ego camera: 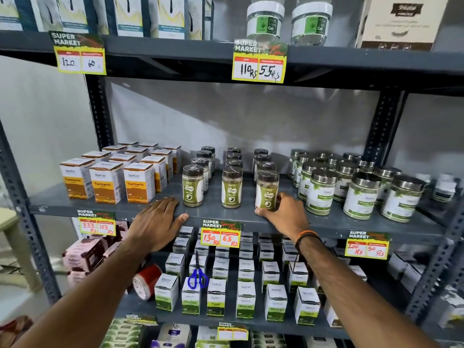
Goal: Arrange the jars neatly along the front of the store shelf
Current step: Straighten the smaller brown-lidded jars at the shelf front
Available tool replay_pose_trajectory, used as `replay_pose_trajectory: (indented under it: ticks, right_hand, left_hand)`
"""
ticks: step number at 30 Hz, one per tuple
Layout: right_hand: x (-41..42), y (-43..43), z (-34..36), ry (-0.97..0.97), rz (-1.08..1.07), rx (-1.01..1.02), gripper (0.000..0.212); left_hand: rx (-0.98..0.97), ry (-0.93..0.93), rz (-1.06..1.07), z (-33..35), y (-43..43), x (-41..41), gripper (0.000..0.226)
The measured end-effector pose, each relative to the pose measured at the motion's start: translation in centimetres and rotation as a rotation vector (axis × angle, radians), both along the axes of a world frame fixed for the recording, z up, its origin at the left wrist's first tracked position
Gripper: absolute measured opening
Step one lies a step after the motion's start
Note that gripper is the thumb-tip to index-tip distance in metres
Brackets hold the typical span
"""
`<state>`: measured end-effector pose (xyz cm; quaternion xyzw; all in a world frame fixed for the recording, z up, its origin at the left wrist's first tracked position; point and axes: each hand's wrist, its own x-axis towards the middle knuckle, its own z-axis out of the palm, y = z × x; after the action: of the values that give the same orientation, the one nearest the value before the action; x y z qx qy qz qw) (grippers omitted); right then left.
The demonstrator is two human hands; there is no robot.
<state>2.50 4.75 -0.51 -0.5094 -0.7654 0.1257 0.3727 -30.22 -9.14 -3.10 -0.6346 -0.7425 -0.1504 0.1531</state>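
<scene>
Three rows of dark-lidded olive-label jars run front to back on the grey middle shelf [221, 212]. The front jars are the left one [192, 185], the middle one [231, 187] and the right one [267, 190]. My right hand [283, 214] grips the base of the right front jar, thumb under its front, near the shelf edge. My left hand [157, 222] lies flat, palm down, on the shelf's front lip just left of the left jar, holding nothing.
Orange turmeric boxes [139, 183] stand left of the jars. Steel-lidded green-label jars [321, 192] crowd the right. A price tag [221, 232] hangs from the shelf edge. Below are small white boxes and blue scissors [197, 275]. The upper shelf's edge [175, 50] overhangs.
</scene>
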Motion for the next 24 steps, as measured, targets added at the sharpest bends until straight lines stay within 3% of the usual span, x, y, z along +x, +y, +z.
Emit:
replay_pose_trajectory:
  ticks: [8, 24]
  right_hand:
    - [-0.27, 0.58, 0.38, 0.037, -0.017, -0.072, 0.038]
    - [-0.91, 0.48, 0.54, -0.024, -0.121, -0.062, 0.051]
  left_hand:
    - [0.007, 0.009, 0.008, -0.17, 0.18, -0.05, 0.087]
    - [0.016, 0.011, 0.014, -0.25, 0.08, 0.04, 0.086]
